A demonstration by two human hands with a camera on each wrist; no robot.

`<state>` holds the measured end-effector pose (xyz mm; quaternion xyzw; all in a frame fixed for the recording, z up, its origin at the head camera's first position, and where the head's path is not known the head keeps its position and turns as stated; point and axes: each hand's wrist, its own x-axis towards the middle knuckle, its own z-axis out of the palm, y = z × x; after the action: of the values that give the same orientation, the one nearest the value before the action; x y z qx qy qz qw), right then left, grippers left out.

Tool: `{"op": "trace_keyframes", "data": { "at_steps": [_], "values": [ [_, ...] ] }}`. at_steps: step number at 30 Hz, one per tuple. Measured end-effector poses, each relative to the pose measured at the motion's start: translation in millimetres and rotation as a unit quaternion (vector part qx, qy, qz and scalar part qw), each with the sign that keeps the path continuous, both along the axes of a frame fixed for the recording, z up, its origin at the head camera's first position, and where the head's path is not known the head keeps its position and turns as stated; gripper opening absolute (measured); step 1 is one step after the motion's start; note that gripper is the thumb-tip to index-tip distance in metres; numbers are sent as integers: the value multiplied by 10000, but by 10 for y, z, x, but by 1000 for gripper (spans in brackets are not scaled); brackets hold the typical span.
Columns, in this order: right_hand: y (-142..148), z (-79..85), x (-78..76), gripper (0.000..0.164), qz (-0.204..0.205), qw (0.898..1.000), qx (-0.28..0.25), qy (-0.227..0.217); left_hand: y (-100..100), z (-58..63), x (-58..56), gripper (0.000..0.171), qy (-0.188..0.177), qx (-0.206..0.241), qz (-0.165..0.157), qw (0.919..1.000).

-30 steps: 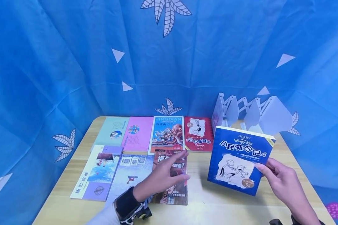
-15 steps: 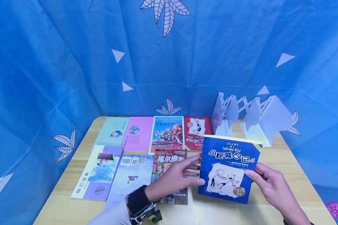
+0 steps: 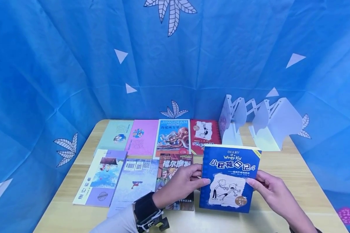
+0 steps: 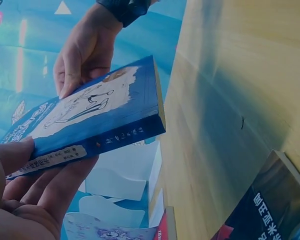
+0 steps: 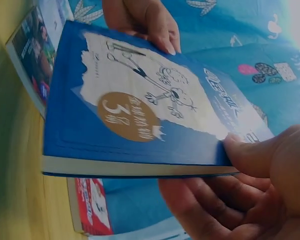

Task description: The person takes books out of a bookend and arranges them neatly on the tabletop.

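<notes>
A blue Diary of a Wimpy Kid book (image 3: 227,181) is held up off the table, its front cover toward me. My right hand (image 3: 272,191) pinches its right edge, thumb on the cover and fingers behind, as the right wrist view also shows. On the spine side, my left hand (image 3: 182,184) grips with the thumb in front and fingers beneath; the spine lettering shows in the left wrist view. Partly under my left hand lies a brown comic-style book (image 3: 175,168). A red book (image 3: 205,132) lies behind the blue one, which covers its lower corner.
A white expandable bookend rack (image 3: 250,123) stands at the back right. Green (image 3: 113,136), pink (image 3: 143,139) and octopus-cover (image 3: 173,137) books line the back of the table (image 3: 291,181). A purple-white book (image 3: 100,178) and a pale blue book (image 3: 135,184) lie front left.
The blue book has moved left and slightly nearer me in my right hand. My left hand, earlier spread over the brown book, has moved right and taken hold of the spine edge.
</notes>
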<state>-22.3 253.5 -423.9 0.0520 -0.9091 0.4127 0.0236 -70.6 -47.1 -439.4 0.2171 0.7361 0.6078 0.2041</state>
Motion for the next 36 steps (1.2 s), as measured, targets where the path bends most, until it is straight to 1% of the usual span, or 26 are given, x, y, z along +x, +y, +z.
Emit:
{"op": "trace_keyframes", "data": {
  "at_steps": [4,7,9,12,14,16,18,21,24,27,31,33,36],
  "values": [
    [26,-9,-34,29,62,9988,-32,-483,15,-45,-14,33,201,-22,14,9998],
    [41,-14,-68,35,38,9955,-60,-941,47,-88,-21,35,141,-1,63,9999],
    [53,-16,-91,42,-21,9923,-72,-1237,72,-117,-23,39,26,-60,143,9999],
    [81,-25,-123,53,-62,9885,58,-1508,102,-165,-33,43,-78,-246,289,9993],
    [105,-41,-140,57,-68,9883,184,-1511,110,-198,-42,45,-78,-403,414,9983],
    [137,-61,-151,57,-60,9903,359,-1338,119,-231,-58,46,-30,-524,509,9973],
    [171,-77,-157,55,-86,9924,465,-1138,130,-261,-74,45,-66,-566,582,9967],
    [223,-91,-156,52,-151,9938,544,-958,160,-315,-100,41,-264,-497,658,9962],
    [263,-91,-160,53,-195,9936,553,-970,188,-372,-128,36,-519,-358,726,9954],
    [274,-97,-159,54,-204,9934,510,-1004,199,-422,-154,35,-698,-359,852,9933],
    [266,-112,-152,55,-232,9926,483,-1090,195,-480,-184,38,-781,-594,1015,9900],
    [266,-117,-154,56,-248,9918,495,-1156,196,-506,-195,39,-818,-765,1041,9882],
    [268,-115,-154,56,-269,9911,513,-1202,209,-540,-199,41,-613,-1312,1115,9832]
  ]
}}
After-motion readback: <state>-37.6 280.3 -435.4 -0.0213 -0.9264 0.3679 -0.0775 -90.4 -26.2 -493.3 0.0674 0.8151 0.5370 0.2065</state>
